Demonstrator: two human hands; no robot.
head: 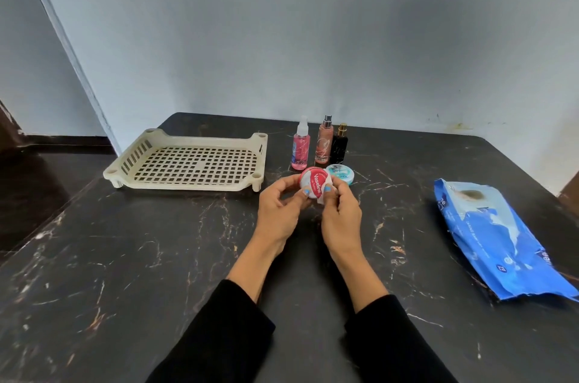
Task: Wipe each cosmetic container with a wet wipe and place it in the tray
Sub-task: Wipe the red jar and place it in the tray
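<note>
My left hand (282,210) grips a round red and white Vaseline tin (313,180), tilted so its lid faces me, just above the table's middle. My right hand (340,213) pinches a white wet wipe (324,196) against the tin's right edge. Behind the tin lies a flat teal and white jar (343,172). Three spray bottles stand further back: a pink one (301,146), a peach one (324,143) and a black one with a gold cap (340,144). The beige slotted tray (194,163) sits to the left, with nothing in it.
A blue wet-wipe pack (498,235) lies at the right side of the black marble table (125,273). A pale wall runs behind the bottles. The table's left edge drops to a dark floor beside the tray.
</note>
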